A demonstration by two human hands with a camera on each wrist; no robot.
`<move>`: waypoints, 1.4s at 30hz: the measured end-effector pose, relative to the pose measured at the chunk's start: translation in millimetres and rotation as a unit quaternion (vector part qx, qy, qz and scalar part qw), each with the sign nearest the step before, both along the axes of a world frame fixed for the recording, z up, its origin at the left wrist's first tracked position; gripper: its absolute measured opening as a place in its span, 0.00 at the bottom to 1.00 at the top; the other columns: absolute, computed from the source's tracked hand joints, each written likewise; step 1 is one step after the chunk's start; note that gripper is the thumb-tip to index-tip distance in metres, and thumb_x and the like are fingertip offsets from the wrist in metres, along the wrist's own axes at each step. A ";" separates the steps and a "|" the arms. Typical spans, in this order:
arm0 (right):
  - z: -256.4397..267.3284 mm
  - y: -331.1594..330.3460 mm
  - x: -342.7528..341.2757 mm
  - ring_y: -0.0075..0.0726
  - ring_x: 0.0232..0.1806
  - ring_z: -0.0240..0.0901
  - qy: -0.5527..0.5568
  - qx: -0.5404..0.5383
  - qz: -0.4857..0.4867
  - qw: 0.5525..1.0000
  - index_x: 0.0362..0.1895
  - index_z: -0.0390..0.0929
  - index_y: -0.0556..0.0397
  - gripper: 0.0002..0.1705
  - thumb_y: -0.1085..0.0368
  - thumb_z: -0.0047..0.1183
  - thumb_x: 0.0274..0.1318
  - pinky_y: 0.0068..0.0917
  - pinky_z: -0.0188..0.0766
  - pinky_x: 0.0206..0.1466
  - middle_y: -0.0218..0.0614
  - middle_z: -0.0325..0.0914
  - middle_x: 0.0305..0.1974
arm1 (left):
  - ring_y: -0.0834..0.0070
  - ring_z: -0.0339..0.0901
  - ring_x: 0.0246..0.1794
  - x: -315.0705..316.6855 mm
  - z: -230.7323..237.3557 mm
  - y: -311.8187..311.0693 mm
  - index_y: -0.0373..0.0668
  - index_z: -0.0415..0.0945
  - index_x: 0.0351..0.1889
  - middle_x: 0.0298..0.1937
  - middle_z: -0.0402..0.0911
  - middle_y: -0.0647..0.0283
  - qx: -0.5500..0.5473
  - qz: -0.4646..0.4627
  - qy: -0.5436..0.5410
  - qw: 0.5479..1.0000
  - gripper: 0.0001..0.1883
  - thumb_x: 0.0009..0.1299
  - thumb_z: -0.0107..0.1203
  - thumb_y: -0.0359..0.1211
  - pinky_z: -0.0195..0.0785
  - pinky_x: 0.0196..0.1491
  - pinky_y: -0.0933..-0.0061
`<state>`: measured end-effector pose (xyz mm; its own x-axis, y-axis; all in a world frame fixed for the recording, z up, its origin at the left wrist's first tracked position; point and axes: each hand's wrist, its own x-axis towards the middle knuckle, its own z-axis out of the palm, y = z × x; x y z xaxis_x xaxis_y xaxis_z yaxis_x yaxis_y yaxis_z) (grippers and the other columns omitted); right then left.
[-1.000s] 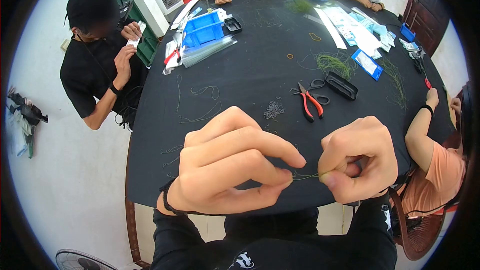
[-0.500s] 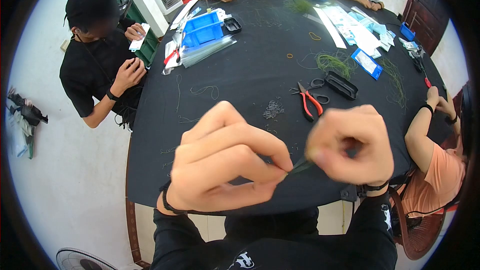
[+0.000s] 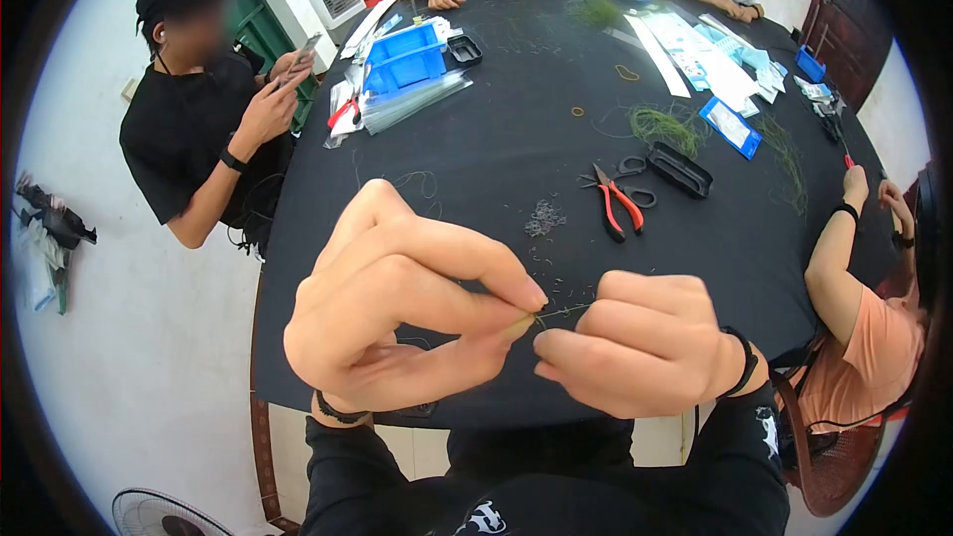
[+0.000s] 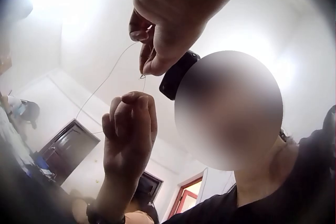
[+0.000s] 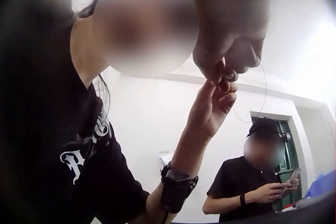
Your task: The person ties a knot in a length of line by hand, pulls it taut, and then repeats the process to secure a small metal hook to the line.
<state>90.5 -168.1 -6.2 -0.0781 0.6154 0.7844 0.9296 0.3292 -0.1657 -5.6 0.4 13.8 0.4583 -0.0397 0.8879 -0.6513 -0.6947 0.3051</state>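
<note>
Green, hair-thin line was held between the two hands, above the near part of the counter. At the left fingertips a tiny metal piece was seen in the left wrist view, too small to be identified surely. The line was pinched by the left hand, its thumb and fingertips brought together. A short stretch appeared to be pinched by the right hand, curled just beside it, though the grip was partly hidden from above. A slack loop bowed outward in both wrist views.

For good work, it was judged, the left pinch had to be made firm, the line guided by the right fingertips under light, even tension, and the loop held clear of the other fingers, lest it be snagged.

Beyond the hands, small dark pieces were heaped. Farther right, red-handled pliers and black scissors were laid near a black tray, best left undisturbed.
</note>
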 end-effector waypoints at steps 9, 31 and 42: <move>11.2 -9.3 8.1 0.25 0.17 0.59 0.001 0.020 0.031 0.999 0.23 0.73 0.55 0.11 0.70 0.60 0.29 0.19 0.53 0.13 0.27 0.58 0.17 | 0.82 0.56 0.22 -1.7 1.2 2.0 0.43 0.72 0.18 0.25 0.79 0.63 0.014 0.015 0.007 1.000 0.09 0.46 0.63 0.29 0.44 0.27 0.79; 1.2 12.5 13.0 0.26 0.12 0.58 0.231 -0.001 0.012 0.973 0.23 0.74 0.60 0.02 0.77 0.53 0.42 0.21 0.55 0.16 0.32 0.67 0.16 | 0.84 0.56 0.22 -1.7 0.3 -3.4 0.45 0.73 0.18 0.25 0.79 0.67 -0.060 -0.076 0.059 0.994 0.08 0.44 0.61 0.24 0.42 0.27 0.78; 3.6 2.3 23.8 0.26 0.11 0.51 0.132 0.125 -0.014 0.983 0.19 0.72 0.57 0.05 0.77 0.51 0.30 0.21 0.47 0.14 0.29 0.60 0.11 | 0.83 0.57 0.22 -0.3 0.2 -0.5 0.44 0.73 0.19 0.25 0.79 0.66 -0.024 -0.017 0.045 0.999 0.07 0.48 0.63 0.29 0.44 0.28 0.76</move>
